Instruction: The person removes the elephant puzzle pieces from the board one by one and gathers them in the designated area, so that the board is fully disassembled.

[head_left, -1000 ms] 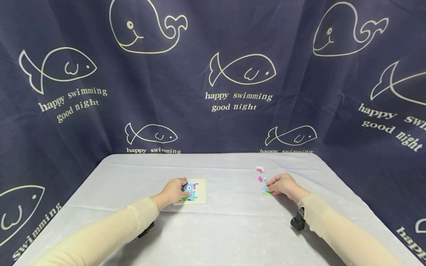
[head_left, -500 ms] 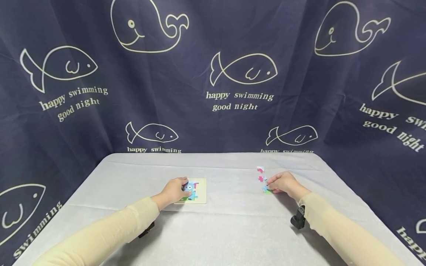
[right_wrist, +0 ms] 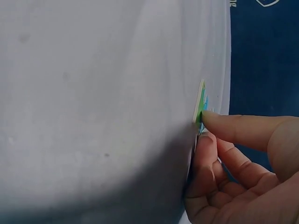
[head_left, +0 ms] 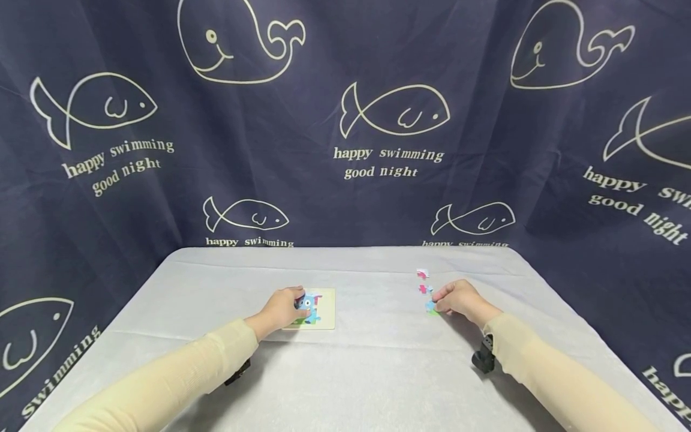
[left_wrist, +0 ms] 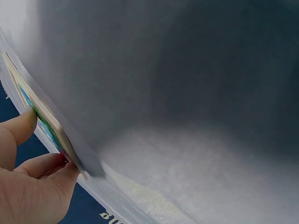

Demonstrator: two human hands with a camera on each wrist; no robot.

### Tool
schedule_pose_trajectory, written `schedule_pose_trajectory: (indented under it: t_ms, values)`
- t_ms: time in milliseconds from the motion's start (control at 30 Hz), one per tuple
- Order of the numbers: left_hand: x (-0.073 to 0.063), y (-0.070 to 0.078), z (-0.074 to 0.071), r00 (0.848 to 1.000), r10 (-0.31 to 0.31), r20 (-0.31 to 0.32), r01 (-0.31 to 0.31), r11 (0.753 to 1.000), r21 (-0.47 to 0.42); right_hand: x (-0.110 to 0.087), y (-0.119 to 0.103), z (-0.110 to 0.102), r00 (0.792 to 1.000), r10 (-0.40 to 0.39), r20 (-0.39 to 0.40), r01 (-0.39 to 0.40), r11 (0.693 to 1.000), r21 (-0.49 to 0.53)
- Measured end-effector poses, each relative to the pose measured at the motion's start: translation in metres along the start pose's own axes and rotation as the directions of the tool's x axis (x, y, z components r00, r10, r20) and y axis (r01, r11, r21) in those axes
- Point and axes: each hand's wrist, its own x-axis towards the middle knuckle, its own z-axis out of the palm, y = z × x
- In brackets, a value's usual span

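A jigsaw puzzle board (head_left: 326, 312) with a pale frame lies left of the table's middle, its picture a blue big-eyed figure over green. My left hand (head_left: 279, 309) grips it from the left, covering part of the picture. In the left wrist view the thumb (left_wrist: 25, 125) lies on the picture and the other fingers bend at the frame's edge. Further right, my right hand (head_left: 460, 297) pinches a blue and green puzzle piece (head_left: 431, 306) between thumb and forefinger. That piece (right_wrist: 201, 102) shows nearly edge-on in the right wrist view, close to the tabletop.
Just behind the right hand lie a pink and blue puzzle piece (head_left: 423, 289) and a white and pink one (head_left: 423, 274). A grey-white cloth (head_left: 372, 378) covers the table. Dark blue curtains (head_left: 318, 180) with fish and whale drawings stand behind and at both sides.
Both hands stay nearly where they were. The blue and green piece under the right fingertips has turned or shifted slightly, with less of its green showing.
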Motion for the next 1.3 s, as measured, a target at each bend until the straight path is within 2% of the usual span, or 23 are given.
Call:
schedule_pose_trajectory:
  t_ms: [267, 400, 567, 700, 933, 1133, 1300]
  values:
    - [0.001, -0.001, -0.001, 1.0, 0.001, 0.001, -0.001, 1.0, -0.002, 0.0, -0.001, 0.001, 1.0, -0.006, -0.002, 0.006, 1.0, 0.0]
    - [0.001, -0.001, 0.0, 1.0, 0.001, 0.003, -0.001, 1.0, -0.009, 0.0, -0.004, -0.003, 1.0, 0.003, 0.012, -0.003, 0.999, 0.04]
    - [0.001, 0.0, -0.002, 1.0, -0.002, 0.0, 0.002, 1.0, -0.017, 0.0, -0.014, -0.006, 0.999, -0.023, 0.041, 0.018, 0.993, 0.117]
    - [0.0, 0.0, -0.003, 1.0, 0.0, 0.007, 0.0, 1.0, -0.029, 0.0, -0.02, -0.006, 0.998, -0.006, 0.062, -0.004, 0.987, 0.162]
    - [-0.001, -0.001, -0.003, 0.999, 0.0, 0.032, 0.0, 1.0, -0.025, 0.002, -0.026, -0.001, 0.989, -0.035, 0.141, 0.001, 0.972, 0.234]
    - [-0.002, 0.002, -0.005, 0.999, 0.004, 0.044, -0.005, 1.0, 0.014, 0.006, -0.029, 0.004, 0.982, -0.067, 0.178, 0.018, 0.964, 0.265]
    - [-0.004, 0.007, -0.006, 0.999, 0.0, 0.032, -0.002, 0.999, 0.052, 0.007, -0.033, 0.009, 0.98, -0.06, 0.192, 0.0, 0.955, 0.295]
